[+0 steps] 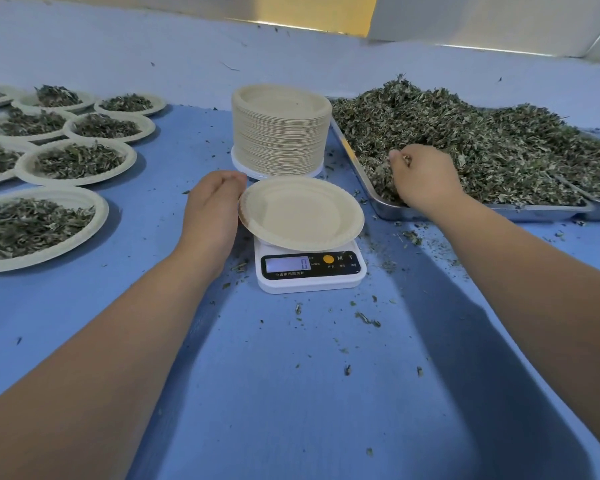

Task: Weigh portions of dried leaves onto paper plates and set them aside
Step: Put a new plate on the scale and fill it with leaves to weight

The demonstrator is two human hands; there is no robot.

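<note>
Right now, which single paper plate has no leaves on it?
The plate on the white scale, held at its left rim by the left hand. All plates laid out further left hold dried leaves.

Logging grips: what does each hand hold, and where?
Left hand holds the empty round beige paper plate by its left rim; right hand grips dried green leaves in the rectangular steel tray.

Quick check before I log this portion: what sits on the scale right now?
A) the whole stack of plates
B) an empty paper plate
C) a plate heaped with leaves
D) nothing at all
B: the paper plate on the scale is bare and the display reads 0. The left hand holds its rim while the right hand grabs leaves in the tray.
</note>
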